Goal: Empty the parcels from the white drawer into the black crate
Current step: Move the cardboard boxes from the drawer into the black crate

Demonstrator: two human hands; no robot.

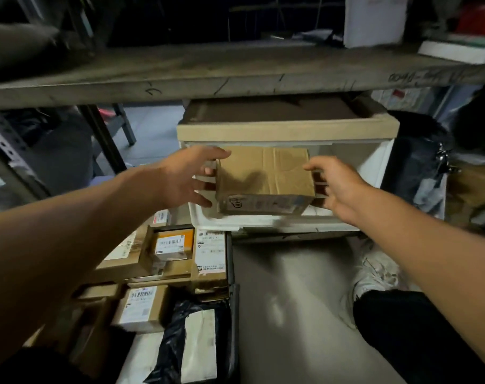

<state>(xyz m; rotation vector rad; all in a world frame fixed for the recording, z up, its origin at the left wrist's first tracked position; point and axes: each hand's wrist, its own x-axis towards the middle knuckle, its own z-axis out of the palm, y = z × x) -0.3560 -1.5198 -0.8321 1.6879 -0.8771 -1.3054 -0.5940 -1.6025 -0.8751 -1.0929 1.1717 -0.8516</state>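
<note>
**A:** Under the long grey shelf [235, 76], I see the white drawer [263, 223] pulled out towards me, with a cardboard tray [285, 128] on top of its cabinet. What lies in it?

**B:** One brown cardboard parcel [264, 181], flat, its long axis running left to right across the drawer and its labelled short face turned towards me. It sits in the left and middle part of the drawer.

**A:** And the crate?

**B:** The black crate [231, 261] stands on the pale floor [291, 300] at lower left, just in front of the drawer, already packed with labelled boxes and a black mailer bag [191, 345]. A white shoe [374, 273] and a dark trouser leg show on the right.

**A:** The hands?

**B:** I see both spread wide, one on each side of the parcel. The left hand [188, 178] has its fingers straight, fingertips at the parcel's left edge. The right hand [335, 184] is just beside the right edge, fingers loosely extended. Neither is closed on it; I cannot tell whether they truly touch.
</note>
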